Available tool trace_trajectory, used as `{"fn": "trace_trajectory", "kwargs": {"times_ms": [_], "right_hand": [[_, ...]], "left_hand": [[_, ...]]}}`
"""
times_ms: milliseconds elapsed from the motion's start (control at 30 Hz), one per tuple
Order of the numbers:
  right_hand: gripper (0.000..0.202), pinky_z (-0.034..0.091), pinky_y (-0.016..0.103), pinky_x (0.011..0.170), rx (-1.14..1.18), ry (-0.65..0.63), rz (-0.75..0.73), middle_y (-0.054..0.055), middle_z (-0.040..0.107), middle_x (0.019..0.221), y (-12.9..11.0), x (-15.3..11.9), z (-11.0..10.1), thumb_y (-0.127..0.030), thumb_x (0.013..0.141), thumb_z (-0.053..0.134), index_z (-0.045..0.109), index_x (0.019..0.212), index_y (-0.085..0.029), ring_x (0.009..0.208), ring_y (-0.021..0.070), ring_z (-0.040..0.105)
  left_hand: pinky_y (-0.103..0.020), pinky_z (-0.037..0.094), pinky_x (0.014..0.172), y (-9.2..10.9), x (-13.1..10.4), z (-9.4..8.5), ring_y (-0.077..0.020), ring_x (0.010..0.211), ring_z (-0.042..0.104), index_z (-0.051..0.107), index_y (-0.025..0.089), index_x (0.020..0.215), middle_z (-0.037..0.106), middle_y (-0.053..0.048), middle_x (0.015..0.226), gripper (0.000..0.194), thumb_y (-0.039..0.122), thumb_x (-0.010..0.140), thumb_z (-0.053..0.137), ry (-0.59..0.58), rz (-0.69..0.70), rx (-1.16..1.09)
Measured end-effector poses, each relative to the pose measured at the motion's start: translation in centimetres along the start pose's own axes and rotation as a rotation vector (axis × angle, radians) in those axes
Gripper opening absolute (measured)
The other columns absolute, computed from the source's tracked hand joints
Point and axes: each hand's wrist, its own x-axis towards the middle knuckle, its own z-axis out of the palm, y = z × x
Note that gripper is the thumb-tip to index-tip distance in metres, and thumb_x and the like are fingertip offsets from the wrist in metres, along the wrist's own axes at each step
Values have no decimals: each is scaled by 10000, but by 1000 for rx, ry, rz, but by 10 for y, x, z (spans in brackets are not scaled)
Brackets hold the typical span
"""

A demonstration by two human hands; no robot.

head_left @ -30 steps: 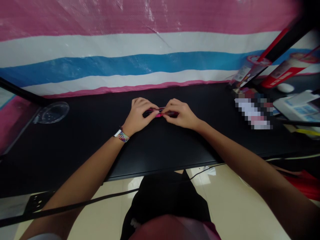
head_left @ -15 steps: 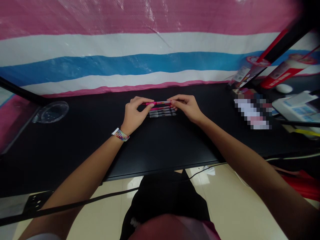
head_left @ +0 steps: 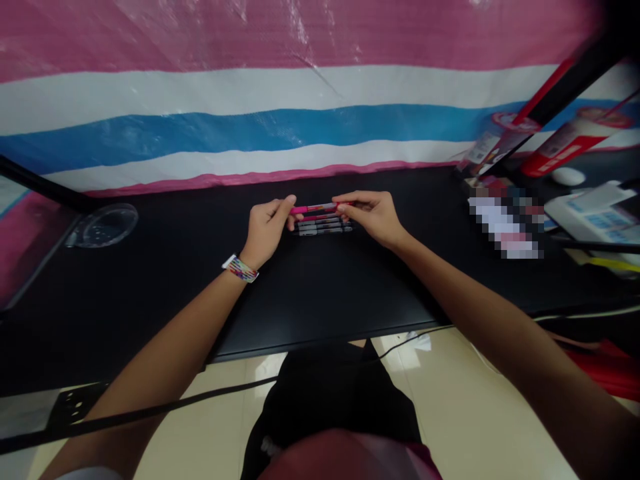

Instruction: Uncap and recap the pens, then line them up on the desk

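A pen with a pink end and a clear barrel (head_left: 320, 208) lies level between my two hands, just above the table. My left hand (head_left: 267, 228) has its thumb and fingers around the pink end. At the other end, my right hand (head_left: 374, 215) pinches the pen with thumb and forefinger. Below it, several pens rest side by side in a row: a pink one (head_left: 320, 217) is nearest the held pen, and dark-and-clear pens (head_left: 325, 231) are closer to me. My right fingertips partly cover the row's right end.
The black table (head_left: 320, 293) meets a striped plastic sheet (head_left: 280, 127). A clear plastic lid (head_left: 111, 225) lies at the left. On the right are a cup with a red straw (head_left: 493, 143), a red-and-white cup (head_left: 565, 147), a white mouse-like object (head_left: 569, 177) and a white box (head_left: 595, 213). A cable hangs along the front edge.
My left thumb has lifted and shifted slightly left, uncovering more of the pen's pink end. The pen has moved slightly toward my right hand's grip. The row of pens is unmoved.
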Motion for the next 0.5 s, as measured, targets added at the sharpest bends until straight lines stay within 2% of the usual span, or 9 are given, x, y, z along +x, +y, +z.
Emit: {"fn": "trace_trajectory", "kwargs": {"times_ms": [67, 133, 200, 267, 400, 433, 500], "right_hand": [[316, 667, 411, 770, 36, 8, 16, 42, 841, 887, 4, 2, -1, -488, 841, 962, 923, 1054, -257, 745, 195, 727], [327, 665, 408, 773, 73, 23, 19, 38, 832, 879, 9, 4, -3, -488, 839, 967, 918, 1068, -260, 739, 189, 721], [332, 667, 411, 779, 90, 36, 21, 30, 823, 880, 12, 5, -4, -493, 833, 974, 909, 1069, -268, 745, 190, 721], [326, 669, 413, 781, 101, 37, 25, 21, 811, 878, 14, 7, -4, -494, 830, 975, 900, 1060, -276, 752, 191, 721], [287, 653, 389, 764, 181, 45, 31, 16, 792, 854, 12, 7, -3, -458, 813, 982, 889, 1010, -272, 755, 181, 719], [287, 650, 388, 767, 193, 49, 39, 17, 791, 850, 12, 7, -2, -457, 808, 980, 887, 1003, -269, 758, 180, 718], [305, 652, 397, 781, 194, 55, 59, 21, 790, 849, 11, 7, -2, -472, 802, 976, 884, 1006, -265, 767, 185, 717]], "left_hand": [[-368, 616, 913, -1, 1, -1, -205, 866, 771, 800, 248, 938, 804, -37, 875, 298, 524, 1041, 761, -4, 39, -19], [-375, 623, 963, -2, 3, -2, -221, 972, 786, 809, 263, 1099, 833, -45, 1017, 262, 486, 968, 853, -1, 77, -21], [-383, 624, 969, -2, 4, -2, -224, 965, 790, 798, 250, 992, 826, -47, 958, 237, 485, 1025, 784, -7, 68, 8], [-383, 627, 942, -2, 5, -2, -213, 891, 786, 771, 244, 908, 795, -39, 848, 326, 497, 1093, 681, -9, 37, 26], [-375, 630, 968, -2, 5, -2, -214, 979, 787, 780, 253, 1069, 830, -51, 1033, 251, 487, 991, 827, 28, 54, 10], [-376, 627, 965, -2, 5, -2, -213, 967, 785, 778, 247, 1016, 827, -50, 995, 244, 488, 1002, 815, 27, 52, 15], [-378, 620, 936, -2, 5, -3, -202, 871, 776, 739, 233, 846, 779, -39, 815, 367, 503, 1090, 687, 12, 31, 20]]}}
